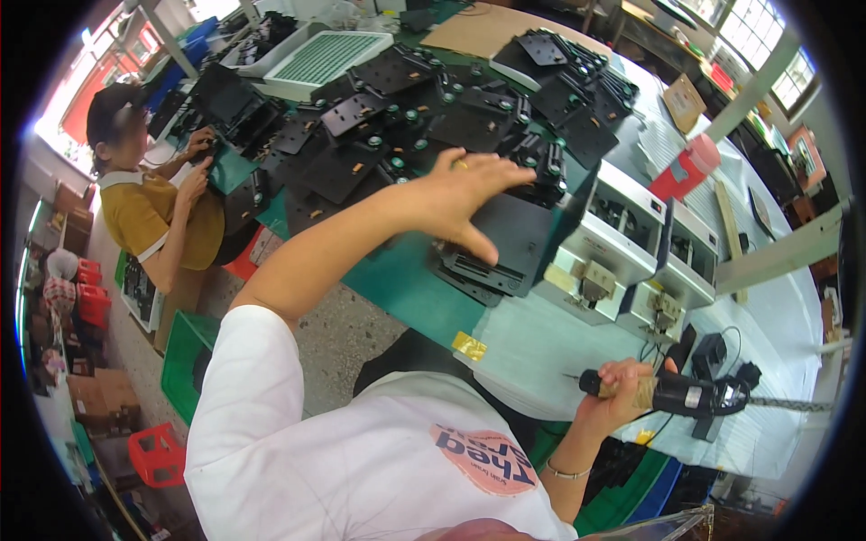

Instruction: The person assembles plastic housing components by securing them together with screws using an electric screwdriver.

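Note:
My left hand (456, 198) reaches out over the workbench with its fingers spread, holding nothing. Below it lies a stack of flat black plates (510, 234); I cannot tell whether my fingers touch them. My right hand (615, 397) is wrapped round an electric screwdriver (690, 397), whose thin bit points left over the pale bench covering. Beyond my left hand, many black plate assemblies (347, 171) with small round greenish parts lie heaped. Two grey box-shaped screw feeders (622, 225) stand side by side, right of the stack.
A co-worker in a mustard top (149, 216) handles black parts at the bench's left end. A white tray with green rows (329, 56) lies at the back. Behind the feeders stands a red cup (686, 169). Green crates (185, 361) and a red stool (155, 455) occupy the floor at left.

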Demonstrator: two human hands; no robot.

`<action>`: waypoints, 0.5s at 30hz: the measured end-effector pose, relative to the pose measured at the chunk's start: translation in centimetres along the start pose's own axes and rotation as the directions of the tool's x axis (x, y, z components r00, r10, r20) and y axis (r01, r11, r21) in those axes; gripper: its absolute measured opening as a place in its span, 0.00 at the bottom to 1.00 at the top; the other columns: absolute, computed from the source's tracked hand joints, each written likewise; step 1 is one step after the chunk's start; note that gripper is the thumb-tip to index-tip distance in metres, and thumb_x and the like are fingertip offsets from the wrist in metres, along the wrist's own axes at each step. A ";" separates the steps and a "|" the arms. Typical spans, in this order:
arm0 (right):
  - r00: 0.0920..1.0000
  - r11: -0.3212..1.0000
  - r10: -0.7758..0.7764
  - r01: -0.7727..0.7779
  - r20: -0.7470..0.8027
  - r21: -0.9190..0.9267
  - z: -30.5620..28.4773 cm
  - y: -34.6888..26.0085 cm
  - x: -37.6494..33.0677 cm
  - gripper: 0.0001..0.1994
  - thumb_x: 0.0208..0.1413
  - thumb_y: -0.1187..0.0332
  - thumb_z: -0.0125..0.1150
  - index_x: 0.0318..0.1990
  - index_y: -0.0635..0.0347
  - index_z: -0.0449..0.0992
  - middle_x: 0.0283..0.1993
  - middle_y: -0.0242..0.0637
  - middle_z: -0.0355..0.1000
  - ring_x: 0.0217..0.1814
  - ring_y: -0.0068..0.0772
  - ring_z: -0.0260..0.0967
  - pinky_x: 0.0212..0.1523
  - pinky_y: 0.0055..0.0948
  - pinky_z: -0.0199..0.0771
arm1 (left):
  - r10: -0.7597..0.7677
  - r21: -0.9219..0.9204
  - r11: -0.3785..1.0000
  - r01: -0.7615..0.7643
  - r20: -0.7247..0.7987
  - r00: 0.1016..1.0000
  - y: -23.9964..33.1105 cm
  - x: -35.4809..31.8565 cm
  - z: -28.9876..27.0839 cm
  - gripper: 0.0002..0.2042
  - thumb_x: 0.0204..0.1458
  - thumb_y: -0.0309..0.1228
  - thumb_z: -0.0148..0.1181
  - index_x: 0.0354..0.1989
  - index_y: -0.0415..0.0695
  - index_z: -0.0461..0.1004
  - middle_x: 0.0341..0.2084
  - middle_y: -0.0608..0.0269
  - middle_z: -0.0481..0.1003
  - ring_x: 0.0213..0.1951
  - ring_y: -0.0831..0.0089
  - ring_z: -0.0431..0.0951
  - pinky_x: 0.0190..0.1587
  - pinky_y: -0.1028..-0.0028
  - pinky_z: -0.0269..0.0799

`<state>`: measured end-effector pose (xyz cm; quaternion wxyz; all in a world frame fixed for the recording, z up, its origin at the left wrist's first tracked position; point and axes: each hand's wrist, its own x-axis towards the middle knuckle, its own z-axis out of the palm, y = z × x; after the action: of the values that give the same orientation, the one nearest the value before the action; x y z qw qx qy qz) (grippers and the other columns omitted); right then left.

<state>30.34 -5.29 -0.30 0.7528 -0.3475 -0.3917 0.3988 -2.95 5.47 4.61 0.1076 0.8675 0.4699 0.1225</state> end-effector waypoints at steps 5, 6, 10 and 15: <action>1.000 1.000 -0.003 0.003 -0.009 -0.031 -0.2 -0.7 0.0 0.32 0.56 0.73 0.60 0.66 0.57 0.51 0.25 0.29 0.61 0.24 0.20 0.59 0.26 0.23 0.65 | -0.405 0.073 0.874 0.480 -0.437 0.803 -9.7 -3.9 -5.1 0.53 0.30 0.57 0.75 0.68 0.52 0.57 0.61 0.52 0.67 0.64 0.52 0.64 0.62 0.48 0.57; 1.000 0.999 -0.011 0.010 -0.020 -0.038 -0.1 -0.9 0.1 0.32 0.57 0.73 0.60 0.66 0.57 0.51 0.25 0.28 0.60 0.24 0.20 0.59 0.25 0.22 0.65 | -0.531 0.094 0.777 0.622 -0.433 0.728 -11.3 -4.8 -6.3 0.54 0.30 0.59 0.74 0.69 0.52 0.55 0.62 0.52 0.67 0.64 0.51 0.64 0.62 0.48 0.56; 1.000 1.000 -0.012 0.012 -0.022 -0.027 0.4 -1.1 0.7 0.31 0.56 0.75 0.58 0.65 0.56 0.51 0.25 0.28 0.58 0.23 0.21 0.58 0.24 0.23 0.63 | -0.817 0.051 0.544 0.837 -0.196 0.543 -17.9 -8.5 -7.9 0.59 0.31 0.66 0.69 0.73 0.56 0.46 0.64 0.48 0.64 0.66 0.48 0.61 0.65 0.48 0.53; 0.998 0.999 -0.053 0.053 -0.023 -0.003 0.7 -1.5 1.2 0.32 0.56 0.75 0.59 0.66 0.56 0.51 0.25 0.27 0.58 0.23 0.20 0.58 0.24 0.23 0.63 | -0.798 -0.087 0.590 0.803 -0.218 0.562 -21.6 -9.7 -7.2 0.61 0.33 0.70 0.66 0.74 0.55 0.41 0.66 0.45 0.60 0.67 0.46 0.59 0.66 0.48 0.51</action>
<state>30.67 -4.75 1.69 0.7671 -0.3426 -0.3926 0.3742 -27.39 9.36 3.77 0.0856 0.5408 0.8220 0.1566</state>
